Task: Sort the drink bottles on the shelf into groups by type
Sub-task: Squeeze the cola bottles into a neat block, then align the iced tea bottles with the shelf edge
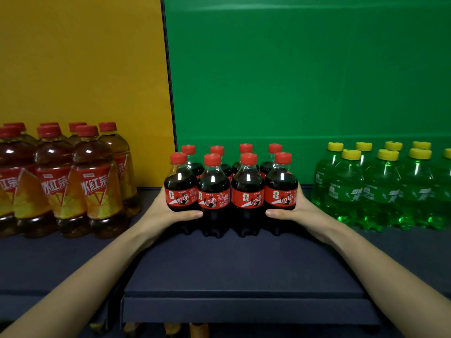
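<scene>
My left hand [170,211] and right hand [295,208] clasp the ends of the dark red-capped plastic cola bottles [247,189] mid-shelf, between amber iced-tea bottles [61,186] and green yellow-capped soda bottles [380,191], so sorting looks nearly finished.

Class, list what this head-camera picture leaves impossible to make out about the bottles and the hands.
- Iced tea bottles: head view, cut by left edge; count unknown.
- Green soda bottles: cut by right edge.
- Rear cola bottles: labels hidden by front row.
- Left hand, right hand: fingers hidden behind outer cola bottles.
</scene>
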Motion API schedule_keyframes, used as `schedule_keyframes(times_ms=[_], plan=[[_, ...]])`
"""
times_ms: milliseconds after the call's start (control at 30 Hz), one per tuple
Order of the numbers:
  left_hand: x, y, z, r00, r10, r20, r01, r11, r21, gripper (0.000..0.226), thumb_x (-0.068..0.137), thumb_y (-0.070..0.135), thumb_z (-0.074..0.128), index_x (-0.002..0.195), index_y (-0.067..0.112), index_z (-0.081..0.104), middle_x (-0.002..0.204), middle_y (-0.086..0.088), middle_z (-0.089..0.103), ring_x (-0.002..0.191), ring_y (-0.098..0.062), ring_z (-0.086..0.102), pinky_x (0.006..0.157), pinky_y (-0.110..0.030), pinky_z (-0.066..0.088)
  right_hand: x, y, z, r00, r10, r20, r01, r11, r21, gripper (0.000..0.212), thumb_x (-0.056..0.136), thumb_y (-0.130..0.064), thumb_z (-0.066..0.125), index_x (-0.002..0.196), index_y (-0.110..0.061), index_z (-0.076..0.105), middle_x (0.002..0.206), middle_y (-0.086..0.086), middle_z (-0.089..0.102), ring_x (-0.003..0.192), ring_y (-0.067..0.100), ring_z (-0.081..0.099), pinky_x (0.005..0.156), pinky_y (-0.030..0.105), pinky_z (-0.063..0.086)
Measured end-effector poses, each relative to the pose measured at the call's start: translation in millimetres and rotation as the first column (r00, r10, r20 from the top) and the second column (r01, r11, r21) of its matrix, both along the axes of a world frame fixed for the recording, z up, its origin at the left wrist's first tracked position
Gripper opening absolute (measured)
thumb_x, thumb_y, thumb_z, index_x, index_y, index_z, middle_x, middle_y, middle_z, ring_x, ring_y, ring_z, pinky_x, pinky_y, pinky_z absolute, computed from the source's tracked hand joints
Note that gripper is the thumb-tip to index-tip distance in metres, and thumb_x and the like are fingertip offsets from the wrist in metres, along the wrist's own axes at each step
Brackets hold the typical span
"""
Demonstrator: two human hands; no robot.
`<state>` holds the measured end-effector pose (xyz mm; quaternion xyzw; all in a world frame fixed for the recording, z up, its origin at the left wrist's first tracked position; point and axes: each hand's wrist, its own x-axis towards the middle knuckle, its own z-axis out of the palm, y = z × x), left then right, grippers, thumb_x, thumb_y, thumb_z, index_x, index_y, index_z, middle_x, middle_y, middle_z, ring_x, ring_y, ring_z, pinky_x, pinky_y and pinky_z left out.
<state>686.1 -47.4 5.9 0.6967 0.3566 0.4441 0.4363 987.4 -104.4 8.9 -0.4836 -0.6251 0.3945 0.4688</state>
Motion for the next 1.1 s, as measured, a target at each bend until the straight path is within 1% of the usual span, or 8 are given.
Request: schedule_keyframes(times_ms=[200, 300, 433, 567, 633, 767, 933, 1100], plan=[[3, -4, -1, 0.999, 0.045, 0.011, -0.046, 0.998, 0.03, 0.113, 0.034, 0.042, 0.092, 0.133, 0.022, 0.04, 0.122, 0.002, 0.062, 0.109, -0.009, 0.062, 0.085, -0.024, 0.052, -2, 0, -1, 1.0, -0.029, 0.003, 0.029, 0.999, 0.033, 0.117, 0.058, -0.015, 0.081, 0.146, -0.029, 0.006, 0.128, -0.013, 0.046, 0.106, -0.007, 0.051, 0.077, 0.01, 0.048], [2, -9, 2, 0.997, 0.067, -0.027, -0.066, 0.997, 0.032, 0.106, 0.041, 0.041, 0.091, 0.133, 0.023, 0.041, 0.123, 0.003, 0.061, 0.11, -0.009, 0.061, 0.091, -0.027, 0.051, -2, -7, 3, 0.996, -0.066, 0.052, 0.063, 0.997, 0.049, 0.106, 0.066, -0.01, 0.08, 0.145, -0.027, 0.013, 0.132, -0.011, 0.045, 0.106, -0.007, 0.05, 0.077, 0.006, 0.047], [-4, -23, 7, 0.982, 0.176, -0.071, -0.174, 0.984, 0.03, 0.086, 0.066, 0.021, 0.078, 0.139, 0.019, 0.034, 0.129, 0.003, 0.053, 0.117, -0.011, 0.053, 0.098, -0.031, 0.045, 0, -28, 9, 0.932, -0.275, 0.237, 0.253, 0.96, 0.119, 0.114, 0.055, -0.037, 0.084, 0.145, -0.025, 0.016, 0.148, -0.006, 0.03, 0.134, 0.011, 0.032, 0.109, 0.029, 0.03], [-21, -46, 15, 0.912, 0.352, -0.21, -0.302, 0.924, 0.234, 0.07, 0.072, 0.026, 0.075, 0.132, 0.017, 0.041, 0.122, 0.003, 0.055, 0.111, -0.01, 0.055, 0.094, -0.03, 0.048, -3, -57, 8, 0.787, -0.535, 0.306, 0.389, 0.816, 0.427, 0.06, 0.071, -0.023, 0.078, 0.12, -0.014, 0.045, 0.12, 0.0, 0.049, 0.11, 0.011, 0.047, 0.098, 0.032, 0.041], [-30, -59, 20, 0.867, 0.403, -0.292, -0.284, 0.883, 0.374, 0.049, 0.075, 0.026, 0.073, 0.118, 0.015, 0.054, 0.11, 0.004, 0.06, 0.101, -0.008, 0.058, 0.085, -0.025, 0.05, -8, -67, 8, 0.758, -0.567, 0.322, 0.337, 0.763, 0.551, 0.036, 0.076, -0.018, 0.073, 0.104, -0.02, 0.05, 0.106, -0.005, 0.05, 0.096, 0.012, 0.053, 0.088, 0.031, 0.046], [-51, -79, 25, 0.744, 0.51, -0.431, -0.232, 0.803, 0.55, 0.024, 0.082, 0.032, 0.067, 0.102, 0.018, 0.064, 0.098, 0.006, 0.065, 0.091, -0.009, 0.061, 0.079, -0.036, 0.053, -24, -78, 11, 0.748, -0.502, 0.434, 0.182, 0.784, 0.593, 0.017, 0.081, -0.02, 0.066, 0.094, -0.027, 0.057, 0.092, -0.016, 0.055, 0.088, -0.001, 0.055, 0.076, 0.022, 0.043], [-86, -105, 19, 0.534, 0.7, -0.475, -0.224, 0.659, 0.718, 0.039, 0.081, 0.054, 0.04, 0.092, 0.025, 0.064, 0.088, 0.01, 0.066, 0.08, -0.011, 0.062, 0.062, -0.033, 0.053, -56, -76, 11, 0.736, -0.388, 0.554, 0.046, 0.846, 0.531, 0.013, 0.083, -0.028, 0.061, 0.094, -0.035, 0.06, 0.089, -0.028, 0.058, 0.087, -0.008, 0.055, 0.076, 0.02, 0.046], [-127, -129, 10, 0.425, 0.764, -0.486, -0.32, 0.629, 0.709, 0.026, 0.08, 0.047, 0.044, 0.087, 0.03, 0.063, 0.079, 0.015, 0.062, 0.076, -0.012, 0.062, 0.058, -0.034, 0.05, -100, -73, 6, 0.745, -0.287, 0.602, -0.048, 0.878, 0.477, 0.015, 0.085, -0.03, 0.06, 0.098, -0.038, 0.061, 0.093, -0.03, 0.058, 0.09, -0.008, 0.055, 0.077, 0.016, 0.045]])
